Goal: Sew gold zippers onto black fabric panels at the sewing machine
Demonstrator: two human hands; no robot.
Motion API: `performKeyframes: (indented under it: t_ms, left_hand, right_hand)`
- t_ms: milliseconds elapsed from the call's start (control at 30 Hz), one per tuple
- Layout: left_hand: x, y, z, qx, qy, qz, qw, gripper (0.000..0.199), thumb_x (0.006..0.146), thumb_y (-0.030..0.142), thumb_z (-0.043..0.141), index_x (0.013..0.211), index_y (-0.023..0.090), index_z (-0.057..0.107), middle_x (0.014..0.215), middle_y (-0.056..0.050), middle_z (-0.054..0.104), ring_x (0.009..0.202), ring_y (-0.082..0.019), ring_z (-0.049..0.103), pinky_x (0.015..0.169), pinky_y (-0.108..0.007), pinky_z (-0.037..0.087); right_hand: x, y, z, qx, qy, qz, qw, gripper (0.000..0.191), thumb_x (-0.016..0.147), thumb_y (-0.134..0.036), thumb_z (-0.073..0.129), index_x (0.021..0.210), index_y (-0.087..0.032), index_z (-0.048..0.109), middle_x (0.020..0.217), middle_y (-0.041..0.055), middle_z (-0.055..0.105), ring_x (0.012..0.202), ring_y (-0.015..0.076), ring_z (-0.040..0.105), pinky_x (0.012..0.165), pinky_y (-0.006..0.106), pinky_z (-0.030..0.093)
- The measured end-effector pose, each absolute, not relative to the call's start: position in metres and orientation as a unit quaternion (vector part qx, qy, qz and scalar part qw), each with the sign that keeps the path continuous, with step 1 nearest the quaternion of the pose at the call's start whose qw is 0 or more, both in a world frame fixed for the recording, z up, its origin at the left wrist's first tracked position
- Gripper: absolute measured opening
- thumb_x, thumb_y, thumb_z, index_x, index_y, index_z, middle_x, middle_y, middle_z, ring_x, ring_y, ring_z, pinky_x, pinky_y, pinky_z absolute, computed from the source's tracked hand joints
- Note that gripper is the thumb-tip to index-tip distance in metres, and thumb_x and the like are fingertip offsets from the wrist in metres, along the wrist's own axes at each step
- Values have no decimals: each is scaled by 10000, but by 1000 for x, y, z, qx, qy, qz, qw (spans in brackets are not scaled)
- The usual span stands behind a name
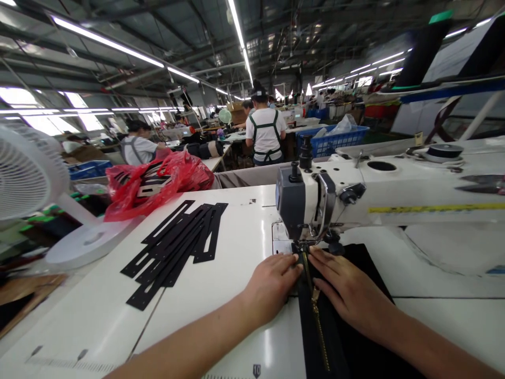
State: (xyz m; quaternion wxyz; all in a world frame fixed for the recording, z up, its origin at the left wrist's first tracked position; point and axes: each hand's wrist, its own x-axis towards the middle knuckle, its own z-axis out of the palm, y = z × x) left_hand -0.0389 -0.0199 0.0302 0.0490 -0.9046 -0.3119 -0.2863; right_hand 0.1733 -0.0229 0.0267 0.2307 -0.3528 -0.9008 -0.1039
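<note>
A white sewing machine [335, 195] stands over black fabric [355, 342] that carries a gold-toothed zipper [319, 321]. My left hand [274, 287] lies at the fabric's left edge, its fingers together and pressed down just in front of the presser foot. My right hand [347, 292] rests flat on the fabric to the right of the zipper, fingers stretched toward the needle area. The zipper pull [315, 295] hangs between the hands, near the right one. The needle tip is hidden behind the foot and fingertips.
Black slotted strips [173, 247] lie overlapped on the white table [232, 295], left of my hands. Behind them is a red plastic bag [158, 181] holding more pieces. A white fan [79, 226] stands at the left. Beyond the machine are a blue basket [339, 141] and several people.
</note>
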Motion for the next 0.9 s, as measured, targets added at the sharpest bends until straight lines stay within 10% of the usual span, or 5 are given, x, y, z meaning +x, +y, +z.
performKeyframes:
  t_ms: [900]
  left_hand:
    - [-28,-18,35,-923,-277,-252,91,246,941,145,371,1014,88,599,1023,-136,648,994,-229,609,899,-385,511]
  right_hand:
    - [181,-18,28,-344,-902,-61,255,387,879,-133,400,1248,-105,511,1264,125,535,1158,211,511,966,411,451]
